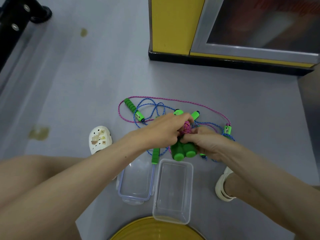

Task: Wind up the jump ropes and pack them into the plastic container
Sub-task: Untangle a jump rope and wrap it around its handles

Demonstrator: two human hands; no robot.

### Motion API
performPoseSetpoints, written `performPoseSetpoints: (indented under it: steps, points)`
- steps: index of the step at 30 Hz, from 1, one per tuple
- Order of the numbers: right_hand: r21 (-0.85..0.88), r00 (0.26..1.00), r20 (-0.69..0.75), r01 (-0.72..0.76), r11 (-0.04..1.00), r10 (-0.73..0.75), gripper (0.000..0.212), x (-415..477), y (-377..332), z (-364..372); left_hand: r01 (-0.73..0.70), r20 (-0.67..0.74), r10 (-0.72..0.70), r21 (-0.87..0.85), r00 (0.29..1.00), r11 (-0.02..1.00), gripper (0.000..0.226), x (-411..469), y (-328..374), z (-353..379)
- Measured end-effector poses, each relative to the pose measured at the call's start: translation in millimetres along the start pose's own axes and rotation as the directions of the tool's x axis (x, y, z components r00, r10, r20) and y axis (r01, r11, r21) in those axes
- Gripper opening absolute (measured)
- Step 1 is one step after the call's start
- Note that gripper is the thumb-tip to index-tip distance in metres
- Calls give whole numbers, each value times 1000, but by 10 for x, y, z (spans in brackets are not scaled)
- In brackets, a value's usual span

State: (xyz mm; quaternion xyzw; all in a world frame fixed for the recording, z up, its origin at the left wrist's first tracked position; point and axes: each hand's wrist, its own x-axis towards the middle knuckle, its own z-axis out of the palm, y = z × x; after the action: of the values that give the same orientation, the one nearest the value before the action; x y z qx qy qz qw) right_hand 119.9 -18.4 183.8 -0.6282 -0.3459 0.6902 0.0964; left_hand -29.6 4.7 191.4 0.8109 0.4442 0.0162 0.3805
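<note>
My right hand grips two green jump-rope handles held side by side, their ends pointing toward me. Pink rope is wound around their far part, and my left hand pinches that winding from the left. More pink rope and blue rope lie tangled on the grey floor with other green handles. A clear plastic container stands open just below my hands. Its lid lies to its left.
A yellow cabinet with a black base stands at the back right. My white shoes rest on the floor at either side. A yellow round stool is under me. A black wheeled frame is at top left.
</note>
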Motion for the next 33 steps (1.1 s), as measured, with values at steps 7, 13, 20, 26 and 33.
performPoseSetpoints:
  steps: [7, 13, 20, 26, 33]
  points:
    - [-355, 941, -222, 167, 920, -256, 13, -56, -41, -9, 72, -166, -99, -163, 981, 984, 51, -8, -94, 108]
    - [-632, 777, -282, 290, 718, -562, 36, -101, -43, 68, 174, -207, -258, -351, 944, 920, 44, 33, -39, 133]
    - [-752, 714, -229, 302, 586, -662, 19, -40, -25, 68, 214, -284, -364, -446, 887, 869, 41, 89, -10, 211]
    - [-866, 706, -156, 238, 439, -691, 22, -83, -67, 89, 194, -327, -315, -352, 891, 916, 51, 58, 67, 217]
    - [-831, 637, -147, 335, 445, -756, 27, -47, -7, 87, 169, -357, -310, -375, 881, 912, 50, 22, 117, 202]
